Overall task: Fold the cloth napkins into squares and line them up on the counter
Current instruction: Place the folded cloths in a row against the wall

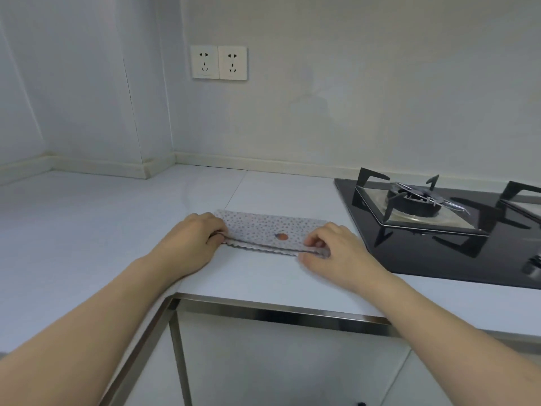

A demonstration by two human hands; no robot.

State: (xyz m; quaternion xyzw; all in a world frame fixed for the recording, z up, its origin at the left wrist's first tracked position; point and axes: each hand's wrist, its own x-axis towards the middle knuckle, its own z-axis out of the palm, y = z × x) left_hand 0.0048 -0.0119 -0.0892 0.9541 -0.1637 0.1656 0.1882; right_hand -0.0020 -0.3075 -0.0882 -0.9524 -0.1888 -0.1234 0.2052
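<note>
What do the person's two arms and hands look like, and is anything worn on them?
Both forearms are bare, with no sleeves in view. The left hand and the right hand wear no gloves; no watch or bracelet shows. Rings cannot be told.

No readable text, label, brand or number is showing anywhere on the things in this view.

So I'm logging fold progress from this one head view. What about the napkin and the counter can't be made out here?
- Both near corners of the napkin: covered by the left hand and right hand, head view.
- How many layers it has: only stacked wavy edges show.
- The small orange mark on it: too small to identify.
- Any other napkins: none in frame.
- The gas hob: cut off by the right edge.
</note>
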